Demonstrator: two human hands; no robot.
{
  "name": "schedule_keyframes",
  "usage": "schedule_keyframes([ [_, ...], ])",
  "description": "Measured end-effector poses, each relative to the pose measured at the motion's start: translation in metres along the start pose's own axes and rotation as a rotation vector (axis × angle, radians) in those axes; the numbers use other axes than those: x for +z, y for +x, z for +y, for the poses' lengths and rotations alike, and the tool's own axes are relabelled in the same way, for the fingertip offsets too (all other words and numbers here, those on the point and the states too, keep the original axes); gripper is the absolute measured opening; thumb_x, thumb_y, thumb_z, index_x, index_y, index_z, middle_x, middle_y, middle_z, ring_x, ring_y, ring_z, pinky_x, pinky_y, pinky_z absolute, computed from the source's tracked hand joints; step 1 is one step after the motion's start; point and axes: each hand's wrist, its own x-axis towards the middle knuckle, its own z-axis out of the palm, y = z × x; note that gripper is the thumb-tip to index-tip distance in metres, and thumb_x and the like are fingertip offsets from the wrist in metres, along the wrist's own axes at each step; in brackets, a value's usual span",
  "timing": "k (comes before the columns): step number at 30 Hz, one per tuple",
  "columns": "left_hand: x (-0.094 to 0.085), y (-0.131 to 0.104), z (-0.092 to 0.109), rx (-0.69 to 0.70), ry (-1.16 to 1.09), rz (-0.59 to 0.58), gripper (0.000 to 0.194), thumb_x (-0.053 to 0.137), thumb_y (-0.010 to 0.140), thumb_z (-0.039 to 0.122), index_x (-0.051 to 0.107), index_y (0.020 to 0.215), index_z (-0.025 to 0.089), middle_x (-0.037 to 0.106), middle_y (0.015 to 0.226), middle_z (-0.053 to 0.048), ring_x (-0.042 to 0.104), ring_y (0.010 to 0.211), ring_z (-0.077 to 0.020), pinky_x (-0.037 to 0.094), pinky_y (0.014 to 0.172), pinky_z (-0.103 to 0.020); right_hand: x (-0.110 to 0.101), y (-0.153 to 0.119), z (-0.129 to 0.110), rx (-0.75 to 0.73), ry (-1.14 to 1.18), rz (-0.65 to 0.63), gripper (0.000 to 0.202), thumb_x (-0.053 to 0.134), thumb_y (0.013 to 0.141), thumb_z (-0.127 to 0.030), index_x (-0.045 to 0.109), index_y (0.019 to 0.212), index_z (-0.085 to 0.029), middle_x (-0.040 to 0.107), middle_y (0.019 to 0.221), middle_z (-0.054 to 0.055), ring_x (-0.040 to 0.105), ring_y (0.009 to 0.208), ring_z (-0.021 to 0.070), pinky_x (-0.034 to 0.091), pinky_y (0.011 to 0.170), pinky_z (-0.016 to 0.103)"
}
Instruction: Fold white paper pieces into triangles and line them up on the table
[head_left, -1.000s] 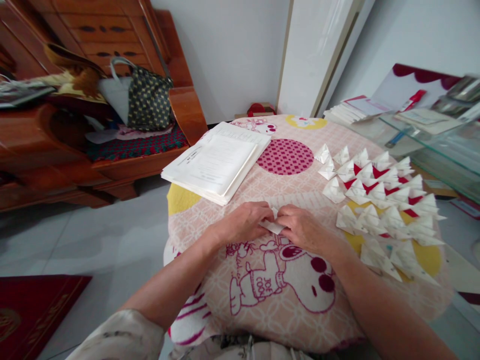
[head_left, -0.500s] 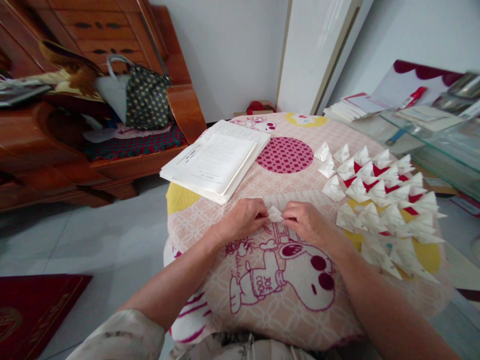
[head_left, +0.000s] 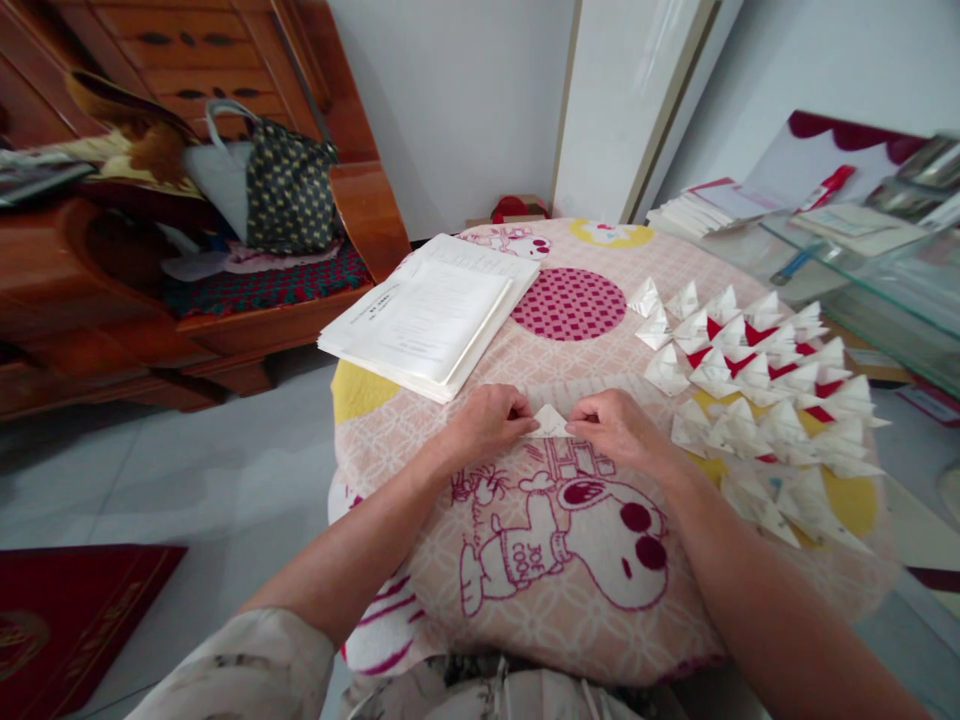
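A small white piece of folded paper (head_left: 550, 422), triangular with its peak pointing away from me, lies low over the cloth-covered table. My left hand (head_left: 491, 422) pinches its left corner, fingers curled. At the right corner, my right hand (head_left: 611, 425) grips it the same way between thumb and fingers. The fingertips partly cover both ends of the paper. To the right stand several rows of folded paper pieces (head_left: 739, 428), white and pointed. Beyond my left hand lies a stack of printed paper sheets (head_left: 420, 320).
A pink patterned tablecloth (head_left: 540, 640) covers the round table. At the right is a glass shelf (head_left: 885, 290) with papers and a red marker (head_left: 829, 187). A wooden bench (head_left: 285, 345) holding a patterned bag (head_left: 289, 190) stands at the left, with a red box (head_left: 75, 620) on the floor.
More of the folded paper's triangle shows between my hands, which are slightly farther apart at the fingertips. Both hands still pinch its ends. The view has shifted slightly.
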Motion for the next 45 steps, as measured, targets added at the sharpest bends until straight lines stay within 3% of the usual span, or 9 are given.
schedule_keyframes([
  [15,-0.002,0.004,-0.005,-0.077,-0.050,-0.026,0.017,0.073,0.074,0.027,0.070,0.061,0.015,0.059,0.052,0.003,0.048,0.049,-0.0079,0.032,0.050,-0.021,0.003,0.003,-0.003,0.104,-0.034,0.000,0.017,0.062,0.084,-0.019,0.064,0.067,-0.017,0.061,0.058,0.000,0.051,0.055,0.0126,0.032,0.053,0.025],
  [37,0.004,0.003,-0.002,-0.080,0.098,-0.005,0.015,0.071,0.076,0.025,0.068,0.064,0.016,0.065,0.063,-0.001,0.052,0.056,-0.0120,0.036,0.057,-0.026,0.008,0.003,-0.007,0.158,-0.078,0.059,0.013,0.065,0.081,-0.017,0.064,0.068,-0.017,0.064,0.063,0.002,0.054,0.059,0.0144,0.034,0.057,0.027],
  [41,0.005,0.003,-0.005,0.008,0.045,0.042,0.009,0.074,0.072,0.020,0.067,0.076,0.016,0.064,0.070,0.000,0.054,0.062,-0.0123,0.041,0.060,-0.025,0.008,0.004,-0.009,0.223,-0.027,0.086,0.011,0.068,0.077,-0.019,0.063,0.067,-0.018,0.061,0.059,0.000,0.051,0.056,0.0133,0.033,0.055,0.026],
  [45,0.005,0.000,-0.009,0.261,-0.015,0.062,0.027,0.065,0.078,0.009,0.069,0.103,0.019,0.066,0.097,-0.003,0.062,0.084,-0.0146,0.049,0.076,-0.027,0.010,0.007,-0.002,0.219,0.004,0.086,0.010,0.069,0.074,-0.018,0.064,0.065,-0.017,0.058,0.056,-0.001,0.050,0.054,0.0122,0.032,0.053,0.026],
])
